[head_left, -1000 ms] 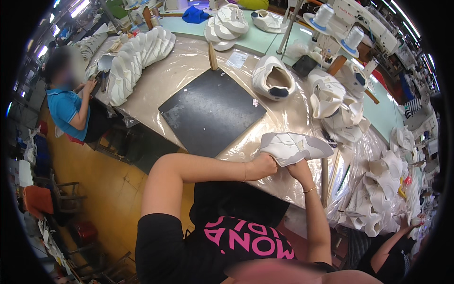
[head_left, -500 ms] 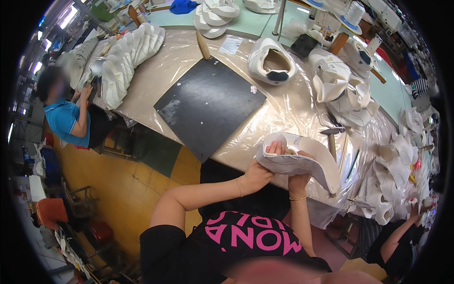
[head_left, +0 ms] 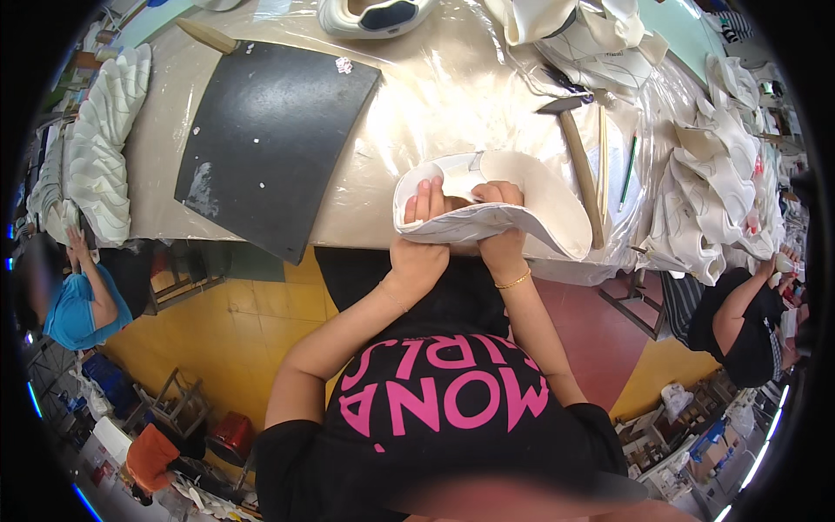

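Note:
Close to the table's front edge I hold a white shoe upper, its hollow side facing up and its long curved end pointing right. My left hand grips the near wall at its left end, fingers hooked over the rim into the hollow. Farther right along that same wall, my right hand is closed on it, with its fingers also curled inside. Both palms stay on the outer side of the near wall, and the thumbs are hidden.
Left on the plastic-covered table lies a black board. A hammer and a green pencil lie right of the upper. Stacked uppers fill the right side; more stand far left. Co-workers sit at both sides.
My view has swung, so the table and board sit higher and farther left in the picture. Both hands keep hold of the upper, and the right hand's fingers show more clearly over its rim.

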`<state>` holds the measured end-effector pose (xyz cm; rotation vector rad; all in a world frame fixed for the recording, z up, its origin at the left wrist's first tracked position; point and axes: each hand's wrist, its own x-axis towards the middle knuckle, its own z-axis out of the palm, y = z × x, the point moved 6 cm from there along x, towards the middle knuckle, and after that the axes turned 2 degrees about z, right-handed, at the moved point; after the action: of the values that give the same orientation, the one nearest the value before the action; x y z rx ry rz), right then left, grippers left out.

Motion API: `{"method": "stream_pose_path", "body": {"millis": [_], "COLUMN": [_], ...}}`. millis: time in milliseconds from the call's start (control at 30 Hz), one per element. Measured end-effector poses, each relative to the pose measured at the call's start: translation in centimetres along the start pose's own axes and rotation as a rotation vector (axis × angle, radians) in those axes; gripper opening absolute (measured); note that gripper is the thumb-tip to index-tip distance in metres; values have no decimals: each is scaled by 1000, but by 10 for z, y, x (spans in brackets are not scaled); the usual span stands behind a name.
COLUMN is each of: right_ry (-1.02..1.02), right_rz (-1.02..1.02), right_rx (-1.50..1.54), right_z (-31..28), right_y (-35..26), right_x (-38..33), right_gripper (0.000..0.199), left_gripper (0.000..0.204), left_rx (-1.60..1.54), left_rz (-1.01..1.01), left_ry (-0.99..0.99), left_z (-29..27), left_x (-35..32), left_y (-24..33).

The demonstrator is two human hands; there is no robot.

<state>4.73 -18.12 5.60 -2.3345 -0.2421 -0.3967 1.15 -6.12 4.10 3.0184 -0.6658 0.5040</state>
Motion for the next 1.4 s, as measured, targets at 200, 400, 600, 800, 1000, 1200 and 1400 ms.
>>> {"method": "stream_pose_path", "body": {"millis": [200,400,600,800,1000,1200,1400], "right_ry": [80,102,211,53,-133,-165,-174], "right_rz": [-7,47,371,463,431,220,223], "right_rx": [66,-32,277,349,59,-250,-197], "right_z": [4,6,10,17,11,8,16], "right_y": [5,20,31,40,39,54,48], "right_x": [-5,0,3,2,13,11,23], "right_gripper": [14,16,21,37,32,36,40], "left_gripper": [58,60,64,65,65,58,43], "left_rx": [61,37,-134,-113,-65,-246,-667], "left_rz": [-2,-18,-40,-20,-49,-231,-311], "left_ry": [-120,-205,-329,-398,-453,-389,-178], "left_z": [-1,-5,0,-5,8,25,25], "left_x": [2,1,7,24,45,50,42], "left_y": [0,11,6,6,16,20,8]}}
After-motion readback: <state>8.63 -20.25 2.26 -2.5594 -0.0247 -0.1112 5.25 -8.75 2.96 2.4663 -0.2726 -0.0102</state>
